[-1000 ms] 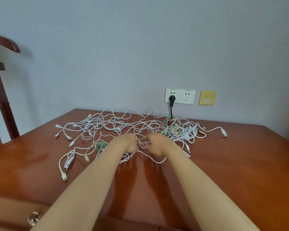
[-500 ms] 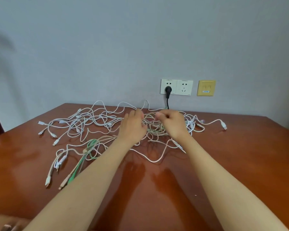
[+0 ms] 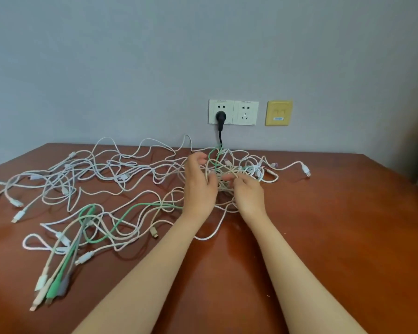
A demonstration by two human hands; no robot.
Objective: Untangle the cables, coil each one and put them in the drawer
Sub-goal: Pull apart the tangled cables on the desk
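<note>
Head view: I see a brown wooden bench (image 3: 336,237) pushed against a grey wall, with the cables (image 3: 123,177) strewn over its left and middle parts, from the far edge toward the near edge. They are mostly white and loop over one another. Their densest part is a knot (image 3: 223,168) near the middle of the far edge, just below the wall sockets (image 3: 233,112).

Both of my forearms reach in from the near edge to that knot. The left grip (image 3: 199,186) lies against the knot's left side, fingers loosely curled over the strands and thumb turned in toward them. I cannot tell whether it holds any strand. The right grip (image 3: 247,191) is at the knot's near right side, thumb and fingertips pinching a cream cable (image 3: 232,169) that runs out of the knot.

A green cable (image 3: 155,204) snakes from beside my left wrist toward the near-left corner. There it ends in a bundle of connectors (image 3: 53,289), green, cream, white and grey, lying side by side. One white cable end (image 3: 305,170) trails out to the right of the knot, alone on bare wood.

A black plug (image 3: 220,116) sits in the left socket, its cord dropping behind the far edge. A yellow wall plate (image 3: 278,113) is just to the right of the sockets.
</note>
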